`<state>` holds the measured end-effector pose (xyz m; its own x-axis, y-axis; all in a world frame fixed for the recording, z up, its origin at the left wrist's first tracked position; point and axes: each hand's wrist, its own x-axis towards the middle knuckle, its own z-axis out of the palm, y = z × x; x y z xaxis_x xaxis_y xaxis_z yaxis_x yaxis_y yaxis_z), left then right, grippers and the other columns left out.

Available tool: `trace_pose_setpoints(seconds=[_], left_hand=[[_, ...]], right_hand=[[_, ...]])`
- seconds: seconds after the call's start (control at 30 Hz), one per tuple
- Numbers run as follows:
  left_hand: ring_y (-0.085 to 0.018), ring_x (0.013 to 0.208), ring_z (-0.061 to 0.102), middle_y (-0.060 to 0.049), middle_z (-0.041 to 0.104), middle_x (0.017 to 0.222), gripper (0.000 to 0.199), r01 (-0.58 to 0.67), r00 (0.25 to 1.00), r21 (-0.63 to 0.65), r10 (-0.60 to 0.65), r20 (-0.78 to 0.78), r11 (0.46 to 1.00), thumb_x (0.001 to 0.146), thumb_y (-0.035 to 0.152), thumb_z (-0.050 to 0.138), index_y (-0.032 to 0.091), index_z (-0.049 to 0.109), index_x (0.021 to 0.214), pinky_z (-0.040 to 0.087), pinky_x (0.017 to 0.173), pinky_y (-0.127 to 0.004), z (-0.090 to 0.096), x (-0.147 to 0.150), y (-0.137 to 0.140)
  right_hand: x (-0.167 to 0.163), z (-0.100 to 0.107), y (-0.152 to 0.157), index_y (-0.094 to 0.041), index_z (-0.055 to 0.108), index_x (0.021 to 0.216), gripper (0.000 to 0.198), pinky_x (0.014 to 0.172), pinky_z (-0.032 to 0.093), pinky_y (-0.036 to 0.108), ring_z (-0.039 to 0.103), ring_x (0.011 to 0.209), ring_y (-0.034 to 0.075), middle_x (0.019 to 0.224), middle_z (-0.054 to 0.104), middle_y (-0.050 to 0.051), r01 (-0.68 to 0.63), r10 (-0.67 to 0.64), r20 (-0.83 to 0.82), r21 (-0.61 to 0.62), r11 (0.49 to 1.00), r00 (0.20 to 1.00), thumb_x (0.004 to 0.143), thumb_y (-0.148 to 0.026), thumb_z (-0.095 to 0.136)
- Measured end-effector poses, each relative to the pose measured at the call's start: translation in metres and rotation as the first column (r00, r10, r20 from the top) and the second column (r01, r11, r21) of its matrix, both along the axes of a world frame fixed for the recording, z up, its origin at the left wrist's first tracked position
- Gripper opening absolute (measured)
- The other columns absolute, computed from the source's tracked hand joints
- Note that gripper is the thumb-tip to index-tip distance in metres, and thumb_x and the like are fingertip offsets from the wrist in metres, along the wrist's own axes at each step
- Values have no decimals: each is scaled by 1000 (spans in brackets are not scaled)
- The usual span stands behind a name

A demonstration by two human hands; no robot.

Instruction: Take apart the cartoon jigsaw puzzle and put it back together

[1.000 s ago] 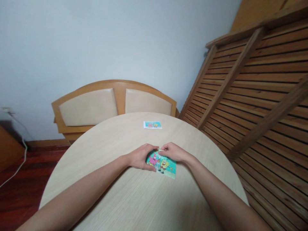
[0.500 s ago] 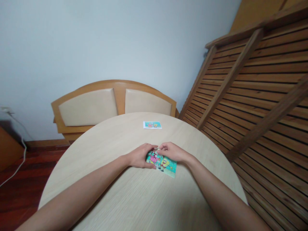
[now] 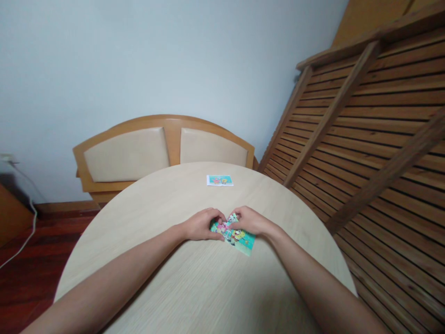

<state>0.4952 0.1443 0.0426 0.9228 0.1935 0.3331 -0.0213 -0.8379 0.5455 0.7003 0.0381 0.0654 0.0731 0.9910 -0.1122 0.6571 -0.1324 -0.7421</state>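
A jigsaw puzzle (image 3: 243, 242) with a bright turquoise cartoon picture, a yellow figure and a pink one, lies on the round table. My left hand (image 3: 203, 224) curls around its left end, thumb along the near edge and fingers at the far edge. From the right, my right hand (image 3: 251, 220) reaches over the far edge, thumb and fingers closed on a small joined section of puzzle pieces (image 3: 232, 217) tilted up from the rest. The fingers hide part of the picture's far side.
A small card (image 3: 220, 180) with a similar cartoon picture lies farther back on the pale wooden table (image 3: 163, 278). Behind the table stands a padded headboard (image 3: 128, 155). A slatted wooden frame (image 3: 365, 125) leans at the right, and a white cable (image 3: 34, 220) hangs at left.
My right fingers have lifted a section at the puzzle's far edge, which now tilts up between the hands. My left fingers have curled slightly more; both hands stay in nearly the same place.
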Motion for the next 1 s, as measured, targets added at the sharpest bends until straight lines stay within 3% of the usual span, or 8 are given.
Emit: trace_pose_setpoints(seconds=[0.23, 0.33, 0.57, 0.77, 0.9, 1.0], left_hand=[[-23, 92, 61, -7, 65, 103, 66, -42, 999, 52, 43, -3, 998, 71, 53, 82, 18, 58, 122, 46, 83, -33, -3, 0, 2], [-24, 93, 61, -6, 66, 102, 62, -51, 998, 86, 53, -23, 995, 72, 53, 81, 19, 59, 119, 45, 85, -34, -3, 1, 2], [-23, 85, 58, -5, 63, 88, 44, -67, 995, 137, 76, -60, 988, 76, 54, 78, 16, 63, 95, 45, 77, -31, 1, 2, 0], [-19, 79, 56, -3, 61, 88, 34, -74, 997, 13, 74, 8, 997, 77, 41, 77, 17, 58, 91, 44, 73, -28, -4, 2, 2], [-15, 75, 54, -1, 60, 83, 20, -62, 997, -70, 65, 44, 996, 82, 30, 71, 18, 55, 81, 43, 70, -26, -5, 2, 3], [-15, 75, 55, -1, 61, 83, 14, -98, 993, -111, 104, 49, 989, 83, 26, 68, 17, 57, 82, 44, 70, -26, -5, 3, 4]], right_hand=[[-2, 5, -3, -14, 69, 87, 28, 63, 51, 25, 65, 68, 16, 75, 72, 1, -79, 64, -334, -32, 996, 940, 65, -30, 79], [-7, 9, -6, -15, 69, 90, 32, 67, 52, 26, 65, 71, 15, 80, 72, 1, -114, 94, -415, -24, 993, 905, 65, -31, 81], [-11, 17, -7, -14, 69, 97, 37, 73, 50, 28, 64, 81, 17, 91, 71, 4, -187, 220, -343, 127, 974, 913, 74, -41, 78], [-9, 13, -3, -14, 67, 100, 38, 76, 50, 28, 63, 85, 17, 95, 69, 5, -128, 194, -317, 219, 967, 928, 79, -46, 74], [-7, 9, -4, -13, 65, 108, 43, 74, 51, 29, 63, 81, 17, 95, 69, 5, -104, 142, -264, 156, 982, 954, 77, -42, 74], [-2, 11, -9, -14, 64, 117, 54, 84, 51, 33, 65, 94, 22, 109, 68, 9, -157, 166, -95, 98, 983, 981, 73, -41, 78]])
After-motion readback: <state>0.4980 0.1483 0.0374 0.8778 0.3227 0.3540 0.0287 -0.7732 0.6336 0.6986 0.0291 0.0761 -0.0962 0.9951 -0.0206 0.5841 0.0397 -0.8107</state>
